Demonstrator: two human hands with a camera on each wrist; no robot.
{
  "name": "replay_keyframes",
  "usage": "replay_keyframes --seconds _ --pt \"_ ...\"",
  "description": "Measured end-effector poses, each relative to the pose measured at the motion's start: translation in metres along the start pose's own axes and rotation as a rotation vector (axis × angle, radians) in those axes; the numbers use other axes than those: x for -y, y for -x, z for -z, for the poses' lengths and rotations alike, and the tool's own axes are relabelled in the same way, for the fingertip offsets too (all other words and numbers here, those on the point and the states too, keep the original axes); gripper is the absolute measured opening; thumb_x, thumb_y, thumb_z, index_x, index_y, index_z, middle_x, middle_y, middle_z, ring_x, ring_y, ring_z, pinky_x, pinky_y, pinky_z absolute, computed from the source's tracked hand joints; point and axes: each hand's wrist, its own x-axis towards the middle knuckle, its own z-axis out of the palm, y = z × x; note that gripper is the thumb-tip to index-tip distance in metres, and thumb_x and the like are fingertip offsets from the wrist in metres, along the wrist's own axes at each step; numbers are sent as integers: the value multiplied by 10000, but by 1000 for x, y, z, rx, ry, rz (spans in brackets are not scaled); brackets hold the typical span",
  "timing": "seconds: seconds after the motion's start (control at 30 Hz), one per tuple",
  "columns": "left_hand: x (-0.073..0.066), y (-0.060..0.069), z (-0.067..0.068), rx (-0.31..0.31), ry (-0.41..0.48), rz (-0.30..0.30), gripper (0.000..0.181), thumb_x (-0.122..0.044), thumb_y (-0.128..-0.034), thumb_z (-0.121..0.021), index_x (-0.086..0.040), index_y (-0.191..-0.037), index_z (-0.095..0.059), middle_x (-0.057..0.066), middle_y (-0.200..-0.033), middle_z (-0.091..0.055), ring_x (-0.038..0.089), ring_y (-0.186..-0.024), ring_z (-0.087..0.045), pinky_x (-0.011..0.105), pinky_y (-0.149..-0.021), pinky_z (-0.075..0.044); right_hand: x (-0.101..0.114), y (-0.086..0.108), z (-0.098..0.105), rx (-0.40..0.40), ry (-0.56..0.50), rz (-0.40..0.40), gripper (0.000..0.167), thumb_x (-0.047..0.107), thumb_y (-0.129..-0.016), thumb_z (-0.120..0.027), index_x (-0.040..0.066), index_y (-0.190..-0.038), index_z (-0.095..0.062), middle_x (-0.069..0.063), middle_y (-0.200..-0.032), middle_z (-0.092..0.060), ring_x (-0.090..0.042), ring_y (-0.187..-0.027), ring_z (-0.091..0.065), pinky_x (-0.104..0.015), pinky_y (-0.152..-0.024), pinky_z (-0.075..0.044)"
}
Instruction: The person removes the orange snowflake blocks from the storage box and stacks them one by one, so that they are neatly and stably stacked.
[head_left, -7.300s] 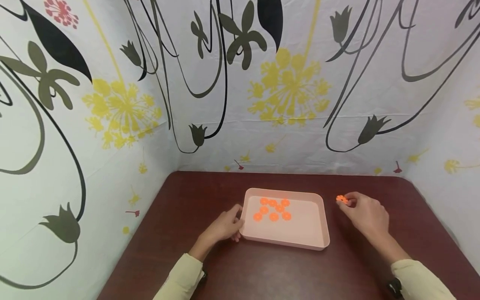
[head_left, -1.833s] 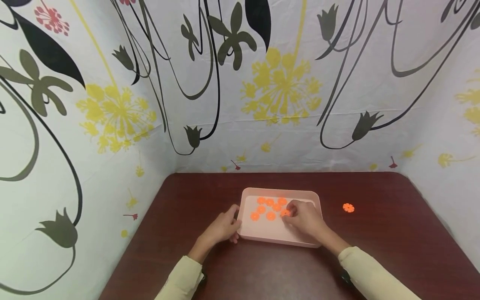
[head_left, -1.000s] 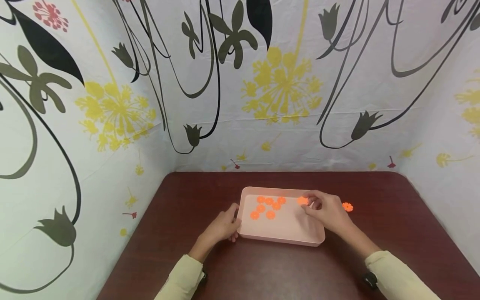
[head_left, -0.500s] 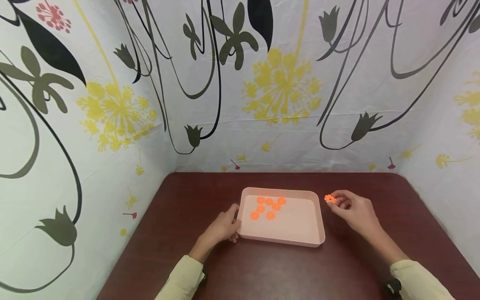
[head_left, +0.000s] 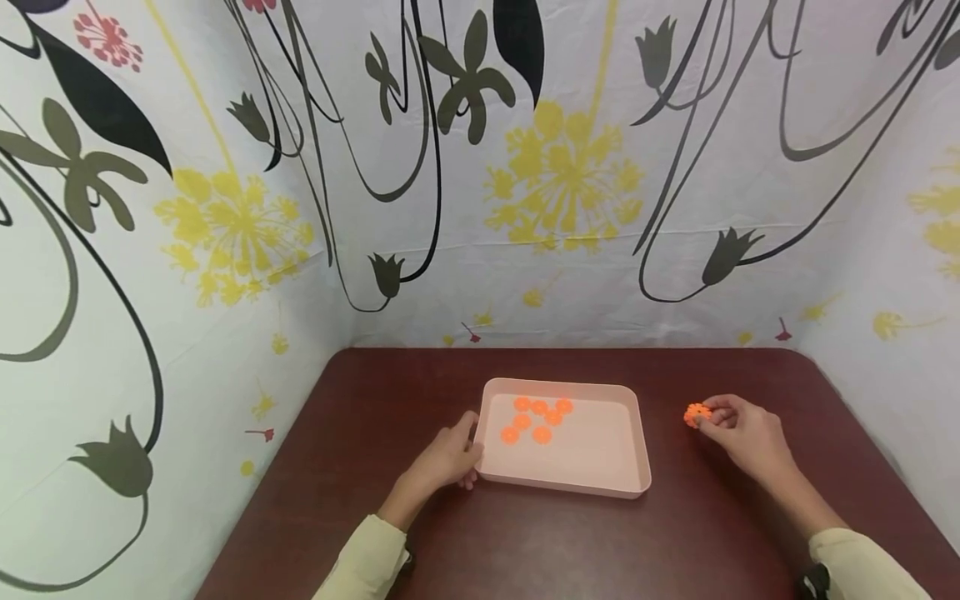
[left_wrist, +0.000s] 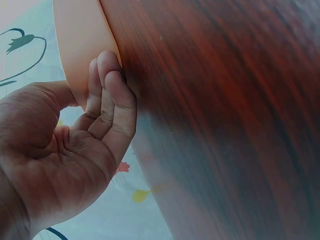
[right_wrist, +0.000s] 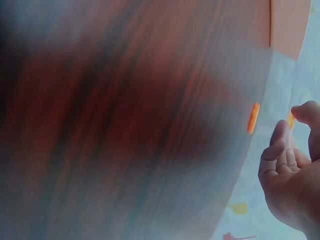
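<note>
My left hand grips the left end of a peach-coloured plastic tray; the left wrist view shows thumb and fingers on either side of the tray's wall. Several orange flower-shaped discs lie flat in the tray's left half. Right of the tray, my right hand pinches one such notched disc between thumb and fingertips. Another orange disc lies on the tabletop beneath it, apart from the held one in the right wrist view. From the head camera the two discs overlap and are hard to separate.
Under everything is a dark reddish-brown wooden table with rounded far corners. White cloth printed with yellow, grey and black flowers hangs close behind and along both sides.
My right hand has pinched a disc from the tray's right-hand group, lifted it over the rim and carried it right, above the disc on the table. My left hand stays on the tray.
</note>
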Motion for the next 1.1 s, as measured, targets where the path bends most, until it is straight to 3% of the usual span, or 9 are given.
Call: replay_keyframes --seconds 0.4,0.73,1.1 --pt "3 0 -1 2 19 -3 386 -127 -1047 -569 -86 -1418 -474 33 -618 -671 184 -474 -664 287 -433 -526 -10 -11 2 180 17 -81 381 287 -944 -777 -32 -1136 -693 -73 -870 -747 -85 -664 -594 -250 -540 -465" --pt "6 1 2 5 26 -14 350 -126 -1055 -552 -97 -1396 -478 41 -618 -676 187 -479 -665 341 -463 -560 -5 -10 -2 169 43 -67 366 284 -935 -802 -32 -1098 -717 -59 -812 -742 -120 -685 -591 -261 -591 -446" --pt "7 -3 -1 12 13 -19 357 -149 -1063 -548 -102 -1408 -469 25 -610 -673 180 -475 -660 298 -445 -540 -8 -12 -4 184 55 -74 392 270 -923 -796 -53 -1122 -701 -59 -818 -736 -151 -700 -593 -269 -597 -438"
